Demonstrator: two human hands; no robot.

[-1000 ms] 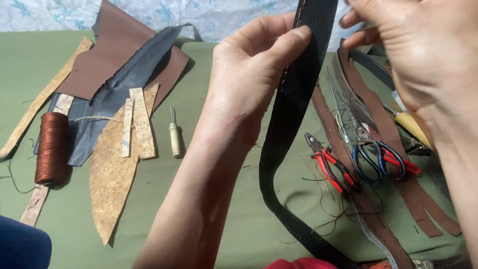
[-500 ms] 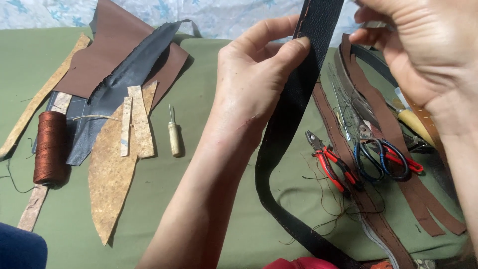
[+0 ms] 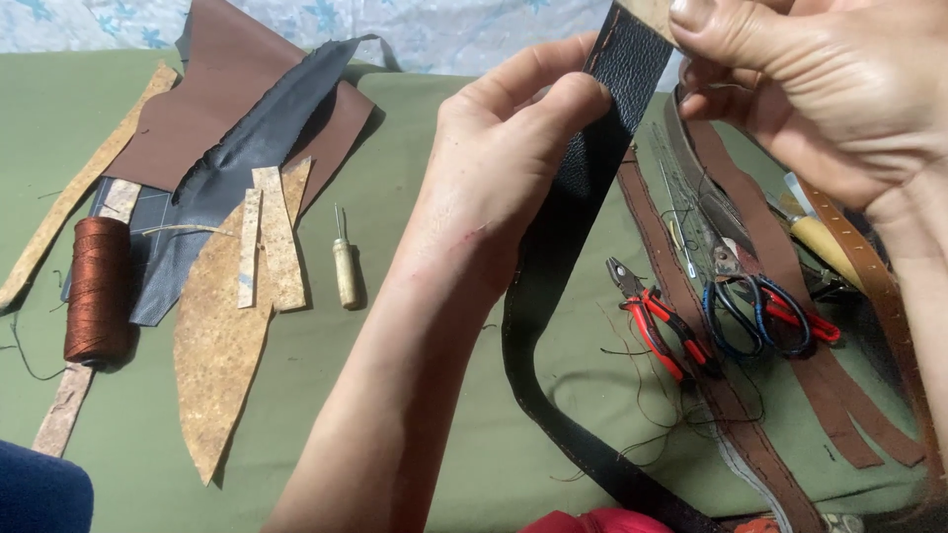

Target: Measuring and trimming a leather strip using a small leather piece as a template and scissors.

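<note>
My left hand (image 3: 504,158) pinches a long black leather strap (image 3: 573,227) between thumb and fingers, raised above the green cloth (image 3: 415,375). The strap has a stitched edge and curves down to the cloth near the bottom edge. My right hand (image 3: 820,89) grips the same strap's upper end at the top right, fingers closed around it. Whether a needle or thread sits in the right fingers is hidden.
On the left lie brown and dark leather pieces (image 3: 227,128), cork-like scraps (image 3: 227,326), a spool of brown thread (image 3: 97,288) and a wooden-handled awl (image 3: 345,268). On the right lie red-handled pliers (image 3: 662,321), blue-handled scissors (image 3: 746,306) and brown leather strips (image 3: 750,415).
Both hands have shifted slightly, with the strap's upper end drawn a little to the right. The tools and scraps on the cloth have not moved.
</note>
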